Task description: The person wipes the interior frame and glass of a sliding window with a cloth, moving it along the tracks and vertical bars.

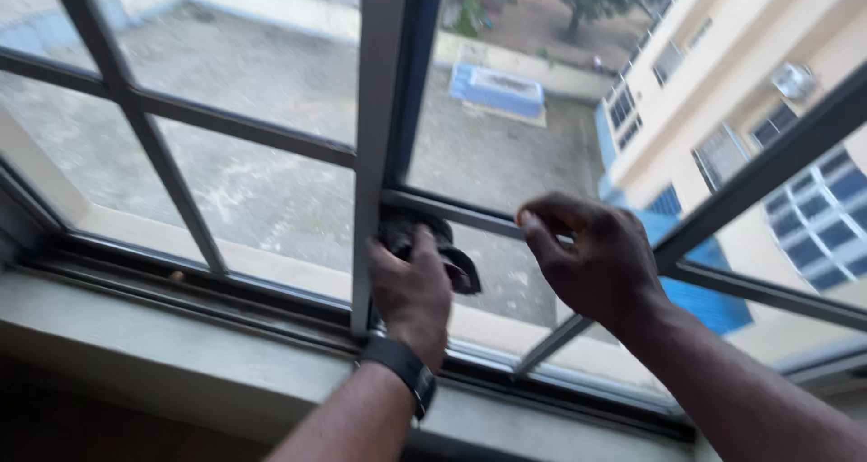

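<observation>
A black crumpled cloth (432, 245) is seen against the grey metal window frame (375, 137). A black wristband (404, 368) is noted below the cloth. Right of the frame, a cream building (722, 74) with blue-tinted panes is recorded; beyond the frame, mottled grey concrete (271, 83) and 1 blue slab (497, 89).

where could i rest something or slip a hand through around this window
The pale ledge under the bottom track is bare from the left corner to the left hand. Crowded at the upright sash bar: that hand grips a dark cloth there, and the right hand pinches the grille bar. Whether the panes right of the upright are open, I cannot tell.
</observation>
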